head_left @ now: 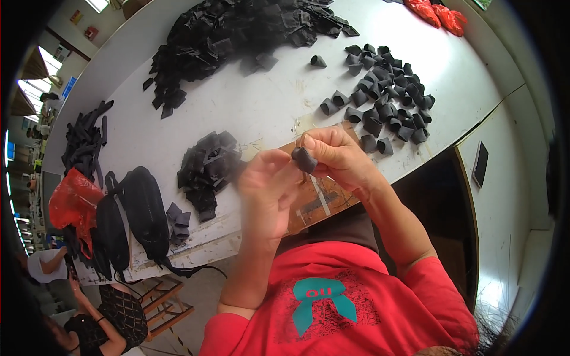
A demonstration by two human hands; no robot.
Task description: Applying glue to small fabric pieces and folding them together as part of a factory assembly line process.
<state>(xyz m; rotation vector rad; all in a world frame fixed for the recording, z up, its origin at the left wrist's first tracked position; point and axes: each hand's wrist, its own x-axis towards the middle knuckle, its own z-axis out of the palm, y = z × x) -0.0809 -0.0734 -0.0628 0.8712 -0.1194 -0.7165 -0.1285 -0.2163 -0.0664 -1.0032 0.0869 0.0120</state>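
Just above a brown board [309, 206] at the table's near edge, a small black fabric loop [304, 160] is held up. My right hand [339, 155] pinches the loop between thumb and fingers. Close against its other side is my left hand [266, 184], blurred by motion; whether its fingers grip the loop is unclear. Many similar finished-looking loops [386, 111] are scattered to the right, one lone loop [318, 61] farther off. A small heap of flat black fabric pieces [208, 169] lies left of my left hand.
A large black pile of flat pieces [231, 32] covers the far table [237, 95]. At left lie black strips [85, 139], a red plastic bag [76, 202] and a black bag [142, 207]. Red bundles [436, 15] sit far right. Another person's arm [95, 308] shows lower left, beside a wooden stool [166, 305].
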